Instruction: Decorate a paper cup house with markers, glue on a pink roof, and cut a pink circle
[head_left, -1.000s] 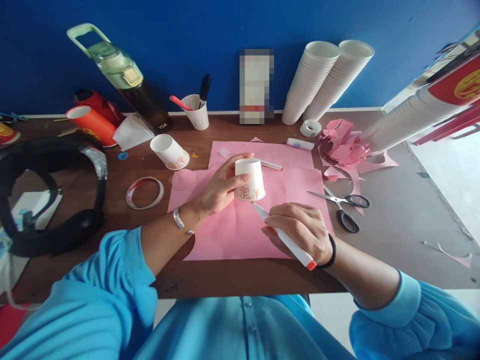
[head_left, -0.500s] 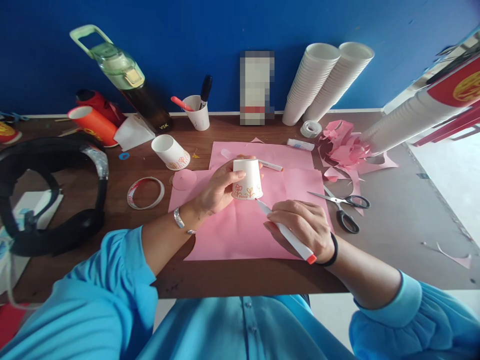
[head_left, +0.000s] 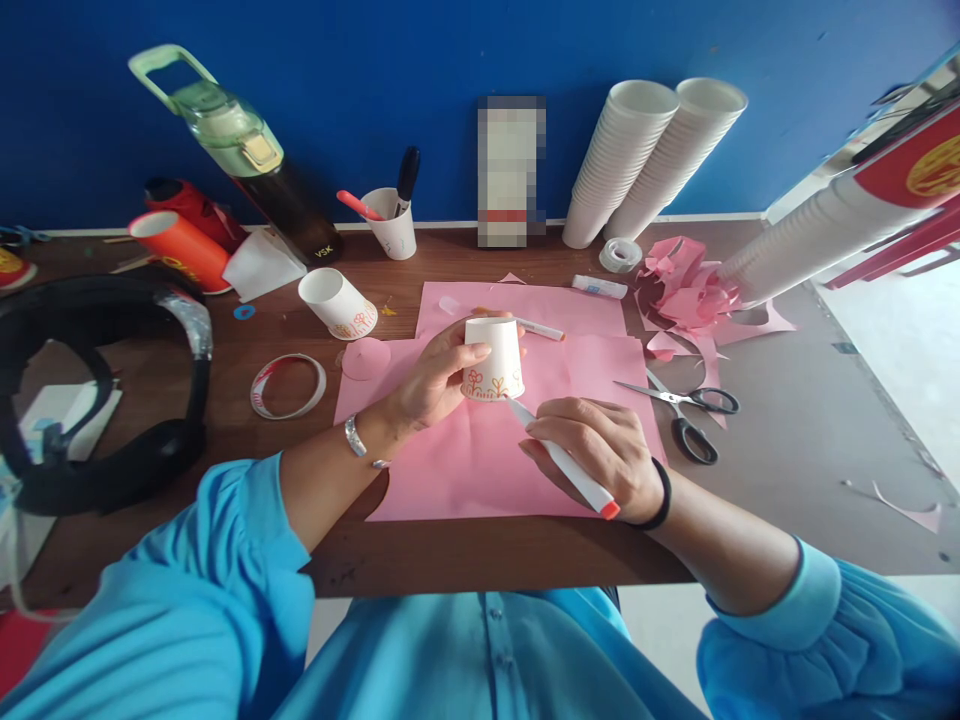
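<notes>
My left hand (head_left: 439, 375) is closed around a white paper cup (head_left: 493, 352), its fingers partly hidden behind it. Orange-red flowers and grass strokes run along the cup's lower edge. In my right hand (head_left: 606, 455) is a white marker with a red end (head_left: 574, 475), its tip at the cup's lower edge. Both hands are above pink paper sheets (head_left: 465, 480). Behind the cup lies another marker (head_left: 541, 329) on the paper. A second paper cup (head_left: 337, 302) with similar flowers stands to the left.
Scissors (head_left: 686, 400) lie right of my right hand, near crumpled pink scraps (head_left: 686, 290). Stacked paper cups (head_left: 619, 160), a tape roll (head_left: 621, 254) and a glue stick (head_left: 600, 287) are behind. Leftward are a wide tape roll (head_left: 259, 395), a bottle (head_left: 281, 200) and a black headband-like device (head_left: 199, 400).
The marker tip and my right hand have shifted slightly left along the cup's lower edge. My left hand keeps its hold on the cup.
</notes>
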